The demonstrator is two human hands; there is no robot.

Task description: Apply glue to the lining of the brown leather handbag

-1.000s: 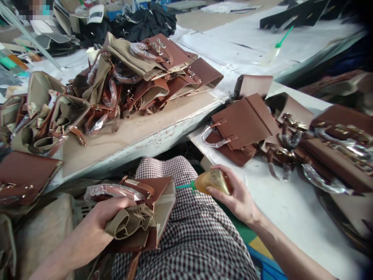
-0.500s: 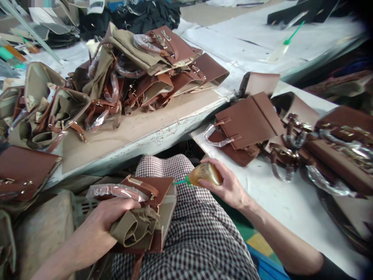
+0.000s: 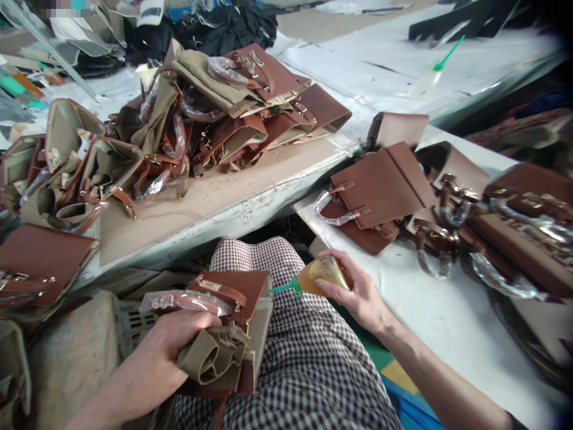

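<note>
A brown handbag (image 3: 255, 283) lies across my lap with its edge facing right. My left hand (image 3: 172, 340) grips it, the fingers hidden behind the olive lining (image 3: 215, 352) that bulges out of it. Clear plastic wraps the bag's handle (image 3: 185, 301), just above that hand. In my right hand (image 3: 353, 289) is a squeeze bottle (image 3: 320, 276) of amber liquid, held on its side. Its thin green nozzle points left, and the tip is at the bag's upper right edge.
A pile of brown bags (image 3: 250, 128) with olive linings covers part of the bench ahead. More bags (image 3: 385, 185) lie on the white table (image 3: 403, 310) to the right. A second nozzle bottle (image 3: 427, 80) stands at the back. A plastic crate (image 3: 134, 319) is at the left.
The bottle and my right hand have shifted slightly right and down, the nozzle tip staying by the bag's edge. My left hand and the bag have moved a little right in view.
</note>
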